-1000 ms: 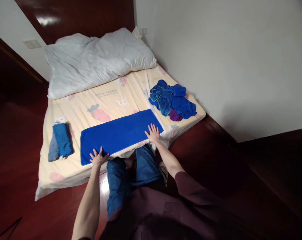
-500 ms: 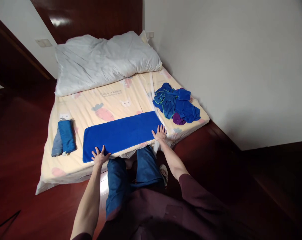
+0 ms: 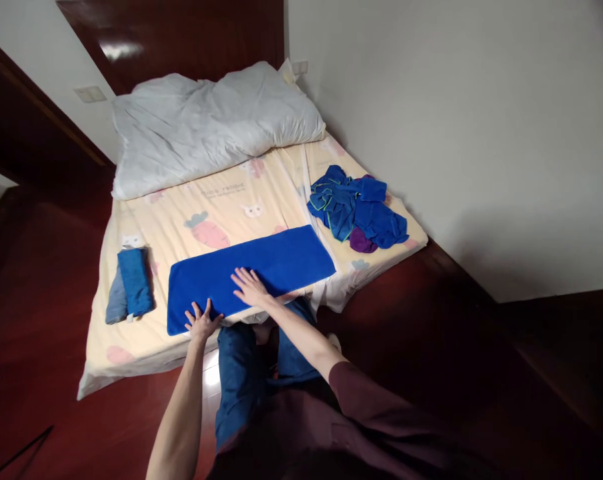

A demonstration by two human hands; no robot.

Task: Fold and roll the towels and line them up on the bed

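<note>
A blue towel lies spread flat in a long rectangle along the front edge of the bed. My left hand rests open with spread fingers on the towel's near edge, toward its left end. Over the middle of the towel is my right hand, its fingers stretched out flat and nothing in its grip. Left of the towel, a folded blue towel lies partly on top of a folded grey-blue towel.
A crumpled pile of blue and purple cloths lies on the bed's right side. A big white pillow spans the head of the bed, below a dark wooden headboard. A white wall runs along the right.
My right hand has moved left from the towel's near right corner to its middle. My left hand stays at the near edge. The view has shifted slightly.
</note>
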